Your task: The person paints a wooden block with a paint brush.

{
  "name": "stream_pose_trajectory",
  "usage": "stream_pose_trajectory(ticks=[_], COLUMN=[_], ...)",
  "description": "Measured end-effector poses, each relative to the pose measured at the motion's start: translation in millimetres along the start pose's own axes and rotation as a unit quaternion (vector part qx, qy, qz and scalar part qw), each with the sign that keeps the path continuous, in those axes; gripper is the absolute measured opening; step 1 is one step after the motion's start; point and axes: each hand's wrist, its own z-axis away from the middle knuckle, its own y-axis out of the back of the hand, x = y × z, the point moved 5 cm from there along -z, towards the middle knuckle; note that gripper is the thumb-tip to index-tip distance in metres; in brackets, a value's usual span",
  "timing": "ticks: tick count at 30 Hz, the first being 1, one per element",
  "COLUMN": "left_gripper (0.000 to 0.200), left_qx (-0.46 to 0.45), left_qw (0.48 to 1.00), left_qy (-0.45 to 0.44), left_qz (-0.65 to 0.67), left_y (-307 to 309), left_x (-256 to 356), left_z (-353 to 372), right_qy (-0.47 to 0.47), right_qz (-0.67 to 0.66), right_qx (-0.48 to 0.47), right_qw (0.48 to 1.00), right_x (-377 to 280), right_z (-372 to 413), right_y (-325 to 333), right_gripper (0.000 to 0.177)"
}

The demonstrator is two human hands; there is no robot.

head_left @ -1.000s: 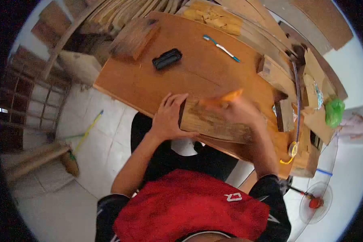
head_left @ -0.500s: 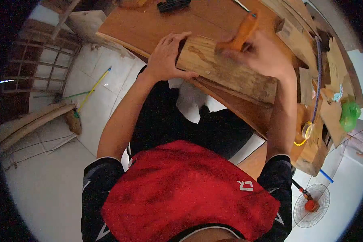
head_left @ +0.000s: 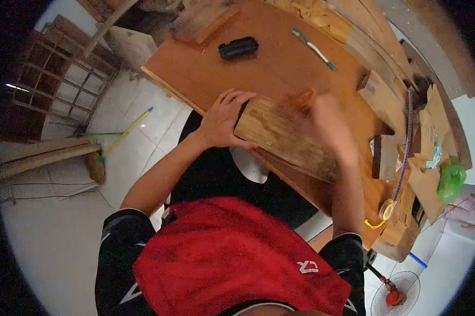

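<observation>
A thick, worn wooden block [head_left: 279,138] lies along the near edge of the brown table, its left end pointing away from the floor-side corner. My left hand [head_left: 223,120] grips that left end, thumb along the near side and fingers over the far side. Over the block's right part, my right hand [head_left: 330,126] is smeared by motion, its fingers curled round an orange-brown hand tool [head_left: 302,100]. The tool is too blurred to tell its kind; it appears to be at or just above the block's top face.
On the table [head_left: 279,68] lie a black plastic object [head_left: 238,48] and a toothbrush [head_left: 314,50]. Wood offcuts [head_left: 385,155], a tape measure [head_left: 388,209] with its blue tape drawn out, and a green bag [head_left: 451,183] line the right side. A fan [head_left: 395,295] stands lower right.
The camera view has shifted, bringing more of the tabletop into view. My right hand and the orange-brown tool have moved left along the block. My left hand keeps its hold on the block's end.
</observation>
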Motion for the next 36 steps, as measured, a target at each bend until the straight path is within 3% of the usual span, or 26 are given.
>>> stream_pose_trajectory(ticks=[1,3,5,8,11,14,19,21,23,26,29,30,33,36], left_gripper=[0.118,0.118,0.118,0.118,0.116,0.113,0.108,0.108,0.108,0.108,0.107,0.107,0.106,0.108], left_qx=[0.0,0.002,0.006,0.013,0.019,0.028,0.021,0.012,0.002,0.023,0.041,0.026,-0.008,0.01], left_qw=[1.0,1.0,1.0,1.0,1.0,1.0,0.999,0.999,0.998,0.998,0.997,0.997,0.997,0.998], left_qy=[-0.005,-0.01,-0.006,0.002,0.009,0.009,0.032,0.049,0.056,0.054,0.054,0.059,0.068,0.053], left_qz=[-0.002,-0.005,-0.005,-0.011,-0.001,0.001,-0.014,-0.018,-0.022,-0.036,-0.041,-0.031,-0.023,-0.03], left_y=[0,-1,-3,1,-4,-4,-8,-10,-13,-25,-30,-24,-17,-18], left_x=[0,-1,3,3,4,4,9,16,26,21,14,19,30,29], left_z=[-3,-6,-2,-5,-3,-2,2,-2,-2,1,3,0,1,-1], right_qy=[0.032,0.025,-0.043,-0.027,0.068,-0.006,0.041,-0.003,-0.103,-0.044,0.126,0.046,-0.045,-0.02], right_qz=[-0.045,-0.085,-0.074,0.128,-0.042,-0.033,0.001,0.059,0.149,0.091,-0.053,-0.059,0.136,0.024], right_qx=[-0.082,-0.102,0.007,0.009,-0.079,-0.071,0.113,0.091,0.006,-0.019,0.05,0.016,0.126,0.045], right_qw=[0.995,0.991,0.996,0.991,0.994,0.997,0.993,0.994,0.984,0.995,0.989,0.997,0.982,0.998], right_x=[-7,-11,-6,2,-26,-33,-17,-8,-19,-34,-39,-24,4,14], right_z=[3,6,5,4,10,9,9,11,10,9,17,9,8,3], right_y=[-10,-13,-3,-11,-22,-10,-1,0,6,-12,-12,-12,5,-14], right_gripper=[0.026,0.027,0.031,0.036,0.038,0.037,0.039,0.041,0.043,0.044,0.042,0.041,0.041,0.037])
